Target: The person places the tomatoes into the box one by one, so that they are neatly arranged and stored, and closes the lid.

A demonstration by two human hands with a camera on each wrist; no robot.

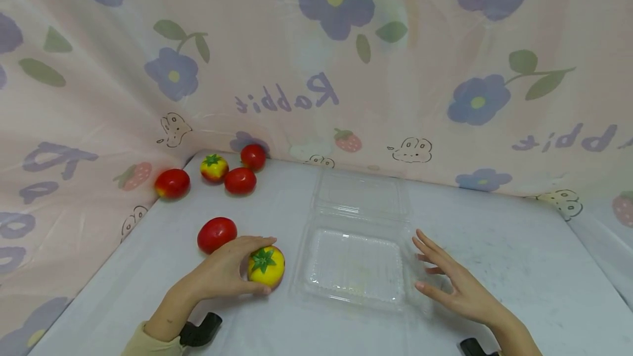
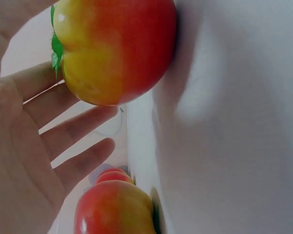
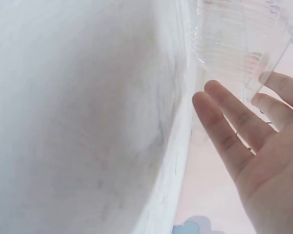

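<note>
My left hand [image 1: 225, 268] spans a yellow-and-red tomato [image 1: 267, 268] with a green leafy top, thumb on the near side and index finger on the far side. The left wrist view shows this tomato [image 2: 117, 48] against the white tabletop, the hand's lower fingers spread beside it. To its right lies a clear plastic clamshell box [image 1: 356, 304], its lid [image 1: 358, 188] folded back. By the box's right side, my right hand [image 1: 457, 287] holds nothing, fingers extended. In the right wrist view, some fingertips overlap the clear box [image 3: 224, 44]; contact is unclear.
Just beyond my left hand sits a red tomato [image 1: 216, 234]. Farther back on the left are more tomatoes: one red [image 1: 172, 183], one yellow-red [image 1: 214, 168], and two red ones [image 1: 240, 181]. A patterned curtain [image 1: 277, 59] borders the white table [image 1: 494, 246].
</note>
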